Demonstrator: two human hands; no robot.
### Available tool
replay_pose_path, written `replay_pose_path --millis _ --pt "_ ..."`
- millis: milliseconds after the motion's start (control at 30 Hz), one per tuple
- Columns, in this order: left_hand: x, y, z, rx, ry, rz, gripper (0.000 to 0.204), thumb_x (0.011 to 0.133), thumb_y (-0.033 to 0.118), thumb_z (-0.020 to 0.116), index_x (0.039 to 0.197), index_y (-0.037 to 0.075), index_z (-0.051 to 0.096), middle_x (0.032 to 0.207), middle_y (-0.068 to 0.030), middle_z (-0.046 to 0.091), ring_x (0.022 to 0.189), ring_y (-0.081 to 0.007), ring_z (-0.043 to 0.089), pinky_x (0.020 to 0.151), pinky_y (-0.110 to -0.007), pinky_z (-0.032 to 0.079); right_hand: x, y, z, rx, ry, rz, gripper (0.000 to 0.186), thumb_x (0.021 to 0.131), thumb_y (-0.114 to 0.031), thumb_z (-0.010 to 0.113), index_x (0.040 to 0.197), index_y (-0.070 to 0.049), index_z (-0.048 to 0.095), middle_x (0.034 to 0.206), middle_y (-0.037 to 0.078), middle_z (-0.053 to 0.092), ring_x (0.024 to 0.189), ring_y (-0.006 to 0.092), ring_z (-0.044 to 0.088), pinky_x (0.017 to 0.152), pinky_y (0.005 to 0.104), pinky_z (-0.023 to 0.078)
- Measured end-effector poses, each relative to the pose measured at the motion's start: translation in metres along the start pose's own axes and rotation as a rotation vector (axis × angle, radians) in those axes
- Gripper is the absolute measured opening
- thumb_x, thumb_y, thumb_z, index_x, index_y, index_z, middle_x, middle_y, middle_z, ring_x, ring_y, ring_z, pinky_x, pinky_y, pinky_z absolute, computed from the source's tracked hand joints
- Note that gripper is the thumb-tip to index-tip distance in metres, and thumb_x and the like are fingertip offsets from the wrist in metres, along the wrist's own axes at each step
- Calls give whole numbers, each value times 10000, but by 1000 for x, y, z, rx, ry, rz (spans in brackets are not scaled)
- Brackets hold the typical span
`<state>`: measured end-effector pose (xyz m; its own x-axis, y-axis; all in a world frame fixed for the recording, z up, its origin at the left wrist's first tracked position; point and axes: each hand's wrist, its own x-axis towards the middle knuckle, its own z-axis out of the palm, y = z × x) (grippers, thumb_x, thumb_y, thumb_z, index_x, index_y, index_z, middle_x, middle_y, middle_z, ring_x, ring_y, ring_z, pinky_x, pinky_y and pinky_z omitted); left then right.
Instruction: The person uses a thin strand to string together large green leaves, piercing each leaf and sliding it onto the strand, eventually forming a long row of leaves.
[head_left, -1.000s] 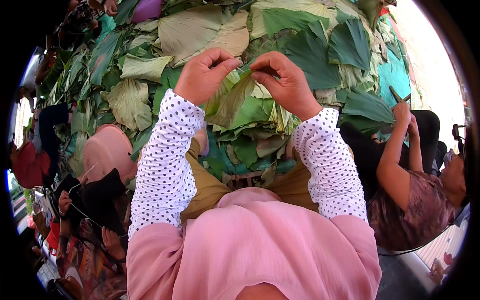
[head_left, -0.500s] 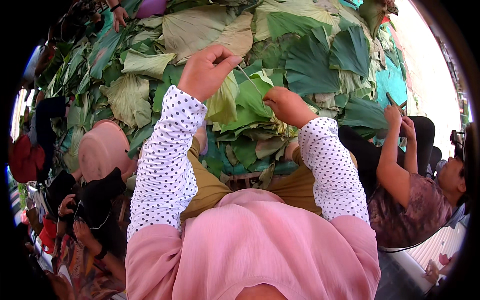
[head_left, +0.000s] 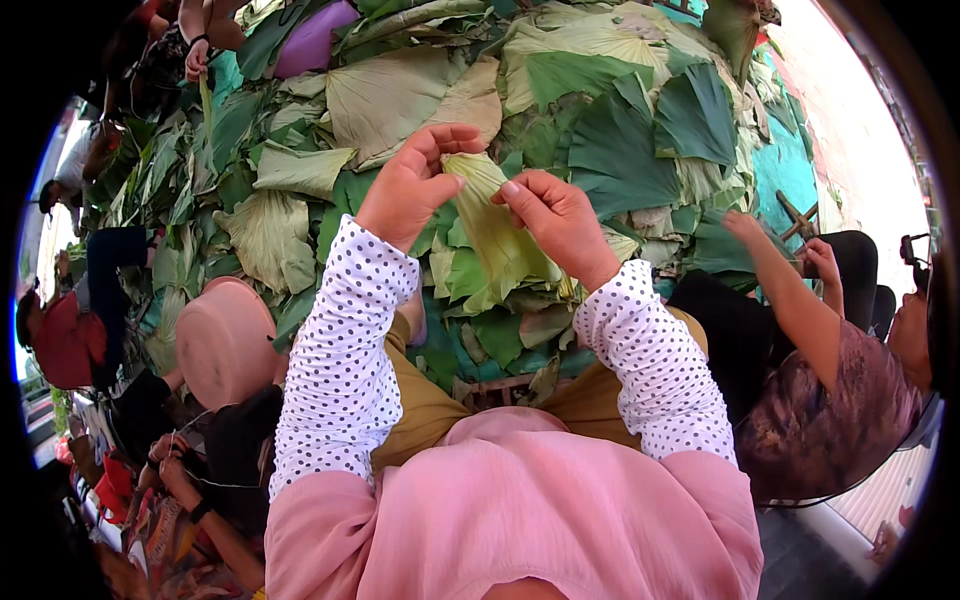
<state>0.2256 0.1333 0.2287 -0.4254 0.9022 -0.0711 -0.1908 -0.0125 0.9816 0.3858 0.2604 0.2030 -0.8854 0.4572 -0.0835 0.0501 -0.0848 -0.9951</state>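
Observation:
A yellow-green lotus leaf (head_left: 500, 235) hangs in folds between my two hands, its narrow top beside my left thumb. My right hand (head_left: 565, 220) pinches the leaf's right edge between thumb and forefinger. My left hand (head_left: 408, 190) is open: its fingers are spread from the thumb, and the thumb tip lies against the leaf or just beside it. Brighter green leaf pieces (head_left: 468, 280) lie below the held leaf, in front of my knees. The thin pale strand seen earlier between my hands no longer shows.
Large lotus leaves (head_left: 620, 150) heap over the green ground sheet (head_left: 785, 185). A pink tub (head_left: 225, 345) stands tilted at the left. Co-workers sit close by, one person (head_left: 835, 410) at the right and others at the left. A purple thing (head_left: 315, 38) lies far left.
My hands have come closer together, and my left fingers have spread. The yellow-green leaf is now raised between them. The right-hand co-worker's arm has reached over the leaves.

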Motion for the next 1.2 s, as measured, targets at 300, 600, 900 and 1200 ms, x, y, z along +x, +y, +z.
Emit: replay_pose_path --millis 300,600,900,1200 --pt "-1 2 9 88 17 -11 573 769 -88 495 1328 23 441 1239 -107 567 1125 -157 535 1000 -292 405 -4 -3 -1 -254 91 -89 178 923 -169 620 889 0 665 705 -25 567 647 40 456 584 221 388" --pt "-3 6 12 76 3 10 505 846 -34 550 1331 34 428 1252 -106 568 1109 -161 548 966 -300 434 -5 -1 2 -283 90 -86 187 945 -168 587 898 -1 656 685 -14 541 644 52 464 585 227 392" --pt "-2 -10 15 -302 150 -65 462 857 8 652 1261 12 427 1132 -90 542 962 -167 575 795 -329 536 5 4 1 110 -7 11 174 979 -163 550 928 -22 636 699 -46 500 657 49 435 603 205 368" --pt "-5 -13 21 -107 146 -213 269 904 116 660 1138 26 563 977 -36 629 855 -121 616 745 -271 522 10 2 -2 -46 3 -23 151 967 -158 577 919 -27 634 717 -45 536 693 49 463 632 208 391"
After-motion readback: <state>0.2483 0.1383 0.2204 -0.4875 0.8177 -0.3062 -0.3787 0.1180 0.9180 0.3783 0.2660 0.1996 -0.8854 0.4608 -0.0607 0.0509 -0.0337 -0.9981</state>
